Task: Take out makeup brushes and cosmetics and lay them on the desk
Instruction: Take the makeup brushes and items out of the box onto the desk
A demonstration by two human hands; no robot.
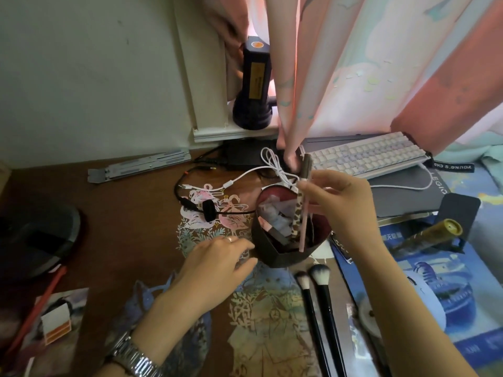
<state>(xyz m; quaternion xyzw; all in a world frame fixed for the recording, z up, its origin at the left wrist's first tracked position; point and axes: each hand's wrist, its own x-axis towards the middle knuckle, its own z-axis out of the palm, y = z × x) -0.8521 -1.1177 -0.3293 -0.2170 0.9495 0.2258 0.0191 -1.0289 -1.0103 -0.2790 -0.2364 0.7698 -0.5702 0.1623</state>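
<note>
A dark heart-shaped box (275, 251) stands mid-desk, holding packets and cosmetics. My right hand (340, 202) pinches two thin sticks above it: a leopard-print pen (298, 213) and a pink pencil (304, 229), their lower ends still inside the box. My left hand (217, 262) rests open on the desk, fingertips touching the box's left side. Two black-handled makeup brushes (318, 308) with white-tipped bristles lie side by side on the desk in front of the box. A gold-capped dark tube (427, 235) lies to the right.
White and black cables (217, 186) trail behind the box. A white keyboard (364, 156) and a laptop (408, 191) sit at back right under pink curtains. A black flashlight (254, 85) stands on the sill. Grey fan base (35, 235) and photos (57, 319) lie at left.
</note>
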